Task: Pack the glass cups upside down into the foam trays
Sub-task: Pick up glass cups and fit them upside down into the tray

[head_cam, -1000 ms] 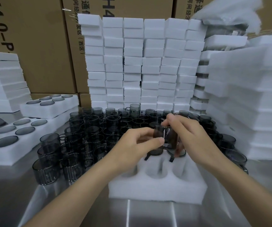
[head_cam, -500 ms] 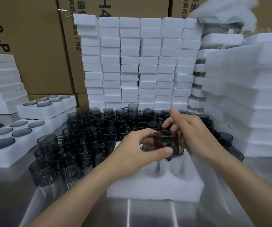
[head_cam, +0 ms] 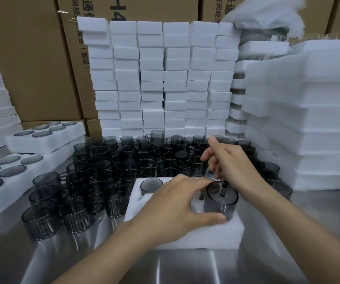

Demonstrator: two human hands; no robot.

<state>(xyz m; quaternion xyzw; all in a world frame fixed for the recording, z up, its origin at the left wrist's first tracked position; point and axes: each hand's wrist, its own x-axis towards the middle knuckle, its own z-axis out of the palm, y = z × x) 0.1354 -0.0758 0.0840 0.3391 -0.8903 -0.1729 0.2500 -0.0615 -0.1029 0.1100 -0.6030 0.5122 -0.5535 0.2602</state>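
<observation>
A white foam tray (head_cam: 185, 236) lies on the steel table in front of me. My left hand (head_cam: 177, 203) grips a smoky grey glass cup (head_cam: 220, 199) between thumb and forefinger, bottom up, partly sunk in the tray's front right hole. My right hand (head_cam: 228, 162) hovers just behind and above that cup with loosely curled fingers and holds nothing. Another upside-down cup (head_cam: 151, 185) sits in the tray's back left hole. My left hand hides the middle holes.
Several loose grey cups (head_cam: 124, 160) crowd the table behind and left of the tray. Two filled foam trays (head_cam: 42, 140) (head_cam: 11, 193) lie at the left. Stacked foam blocks (head_cam: 161, 78) and foam sheets (head_cam: 308, 109) wall the back and right, before cardboard boxes (head_cam: 32, 58).
The cup held in mid-air by both hands came down into the tray's front right hole. My right hand let go and drew back; my left hand stayed on the cup.
</observation>
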